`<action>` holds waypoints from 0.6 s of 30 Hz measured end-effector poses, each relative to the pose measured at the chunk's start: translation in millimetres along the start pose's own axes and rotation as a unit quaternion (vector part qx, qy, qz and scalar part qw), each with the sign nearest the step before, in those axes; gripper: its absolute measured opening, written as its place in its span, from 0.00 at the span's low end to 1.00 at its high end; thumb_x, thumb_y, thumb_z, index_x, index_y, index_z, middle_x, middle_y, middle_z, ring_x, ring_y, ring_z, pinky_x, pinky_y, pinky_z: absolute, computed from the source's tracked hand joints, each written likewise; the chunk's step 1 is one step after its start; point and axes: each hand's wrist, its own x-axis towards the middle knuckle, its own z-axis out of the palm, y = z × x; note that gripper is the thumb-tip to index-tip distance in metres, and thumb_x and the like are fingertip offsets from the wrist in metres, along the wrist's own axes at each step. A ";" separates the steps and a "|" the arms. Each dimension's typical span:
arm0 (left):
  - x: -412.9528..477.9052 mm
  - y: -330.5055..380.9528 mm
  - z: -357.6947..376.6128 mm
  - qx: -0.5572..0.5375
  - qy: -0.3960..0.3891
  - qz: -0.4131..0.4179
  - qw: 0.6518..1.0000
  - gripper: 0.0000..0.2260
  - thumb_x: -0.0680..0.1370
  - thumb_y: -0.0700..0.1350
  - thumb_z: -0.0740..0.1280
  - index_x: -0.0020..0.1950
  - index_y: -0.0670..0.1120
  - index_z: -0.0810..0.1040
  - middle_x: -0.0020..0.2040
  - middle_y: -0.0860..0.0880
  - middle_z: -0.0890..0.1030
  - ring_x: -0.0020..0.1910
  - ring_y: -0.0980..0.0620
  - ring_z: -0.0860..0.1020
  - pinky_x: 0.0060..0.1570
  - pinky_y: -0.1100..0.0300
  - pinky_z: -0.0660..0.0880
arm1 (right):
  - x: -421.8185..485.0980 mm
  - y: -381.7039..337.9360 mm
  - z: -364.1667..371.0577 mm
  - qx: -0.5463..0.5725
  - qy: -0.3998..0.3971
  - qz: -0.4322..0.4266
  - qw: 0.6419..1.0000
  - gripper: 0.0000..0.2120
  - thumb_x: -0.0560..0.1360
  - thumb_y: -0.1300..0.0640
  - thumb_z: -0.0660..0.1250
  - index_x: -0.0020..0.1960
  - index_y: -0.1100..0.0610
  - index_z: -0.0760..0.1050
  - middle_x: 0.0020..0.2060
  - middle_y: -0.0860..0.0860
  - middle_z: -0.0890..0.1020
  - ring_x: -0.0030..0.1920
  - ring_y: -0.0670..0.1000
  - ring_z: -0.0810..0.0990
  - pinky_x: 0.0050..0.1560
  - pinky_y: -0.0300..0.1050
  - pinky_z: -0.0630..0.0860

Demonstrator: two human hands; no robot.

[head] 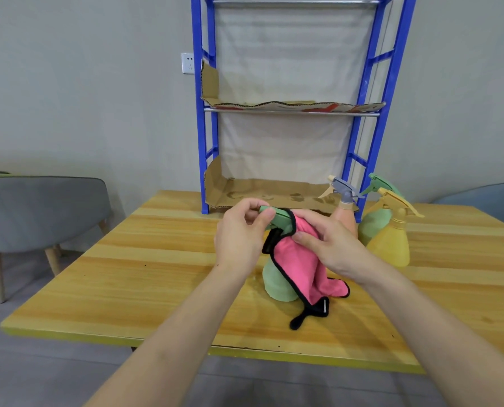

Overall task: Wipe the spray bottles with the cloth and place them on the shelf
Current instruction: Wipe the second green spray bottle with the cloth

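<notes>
Hands: left (242,233) pinches green bottle (277,282), right (322,240) presses cloth (299,268)

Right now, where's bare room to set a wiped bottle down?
Free: lower tier and middle tier of the shelf; table left of the left hand. Crowded: pink bottle, rear green bottle, yellow bottle bunched beyond the right hand.

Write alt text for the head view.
A person's left hand grips the trigger head of a green spray bottle on a table while the right hand holds a pink cloth against it. A peach bottle, a second green bottle and a yellow bottle stand to the right, beside a blue shelf lined with cardboard.
</notes>
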 end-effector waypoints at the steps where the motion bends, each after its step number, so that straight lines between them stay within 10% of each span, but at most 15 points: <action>1: -0.2 0.0 0.0 0.000 0.001 0.000 1.000 0.03 0.76 0.55 0.71 0.48 0.61 0.82 0.41 0.56 0.85 0.46 0.54 0.85 0.56 0.41 0.80 | 0.1 -0.1 1.9 0.001 0.006 0.001 1.000 0.20 0.82 0.61 0.68 0.72 0.46 0.76 0.61 0.39 0.83 0.65 0.43 0.80 0.68 0.53 0.76; 12: 10.7 2.0 -6.7 0.019 -0.044 0.007 0.999 0.02 0.80 0.47 0.72 0.50 0.55 0.83 0.42 0.53 0.85 0.47 0.53 0.84 0.56 0.44 0.82 | -13.8 1.0 9.9 0.038 0.051 -0.004 0.998 0.20 0.82 0.64 0.66 0.72 0.50 0.76 0.63 0.40 0.82 0.66 0.41 0.78 0.69 0.44 0.74; 18: 7.6 4.6 -8.7 -0.026 -0.046 -0.012 0.999 0.03 0.80 0.44 0.73 0.51 0.53 0.84 0.47 0.48 0.86 0.49 0.51 0.83 0.50 0.55 0.79 | -31.0 -2.8 17.5 0.241 0.128 0.078 0.959 0.13 0.81 0.65 0.68 0.62 0.54 0.72 0.51 0.51 0.88 0.54 0.52 0.87 0.56 0.49 0.82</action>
